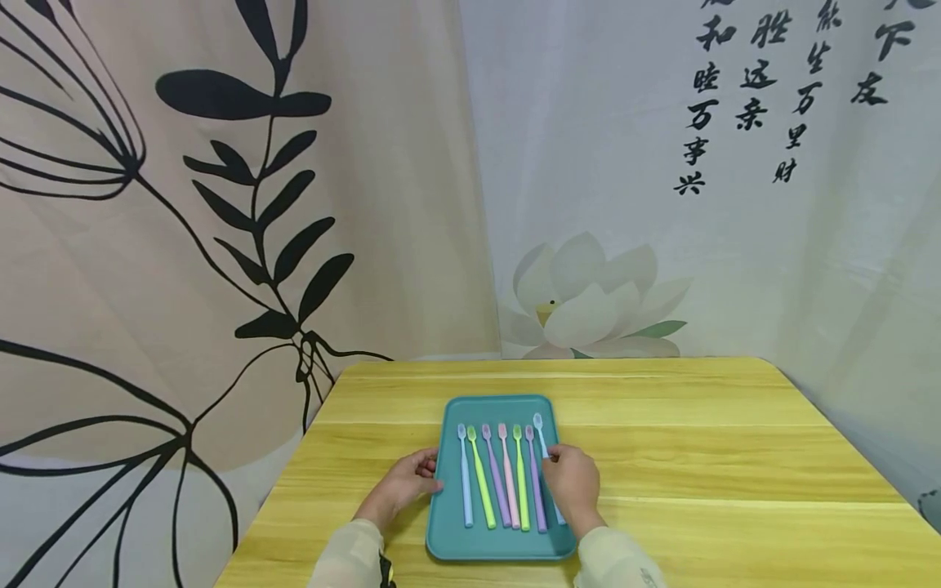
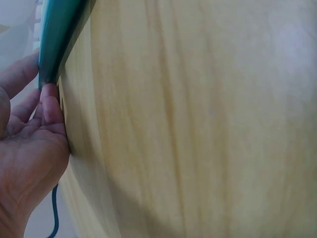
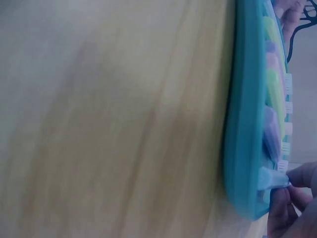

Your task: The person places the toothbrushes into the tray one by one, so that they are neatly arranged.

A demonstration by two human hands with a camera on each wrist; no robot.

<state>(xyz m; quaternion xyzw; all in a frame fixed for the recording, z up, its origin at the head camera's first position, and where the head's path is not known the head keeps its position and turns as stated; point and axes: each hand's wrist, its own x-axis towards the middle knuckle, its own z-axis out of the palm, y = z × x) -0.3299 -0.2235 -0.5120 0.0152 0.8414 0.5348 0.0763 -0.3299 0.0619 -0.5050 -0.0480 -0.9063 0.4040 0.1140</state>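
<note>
A teal tray (image 1: 488, 545) holds several toothbrushes side by side, heads toward the far end: blue, yellow-green, purple and pink ones. My right hand (image 1: 572, 483) pinches the light blue toothbrush (image 1: 539, 423) at the right end of the row. In the right wrist view, thumb and fingertips close on this toothbrush's handle (image 3: 270, 178), just inside the tray's rim. The left hand (image 1: 403, 487) grips the tray's left edge; in the left wrist view its fingers (image 2: 51, 106) curl at the teal rim. A purple toothbrush (image 1: 535, 482) lies just left of the pinched one.
The tray rests on a yellow wood-grain table (image 1: 720, 474). Behind the table hangs a curtain (image 1: 412, 204) printed with black plants, a pale lotus and writing. Light sleeves (image 1: 616, 559) cover both forearms.
</note>
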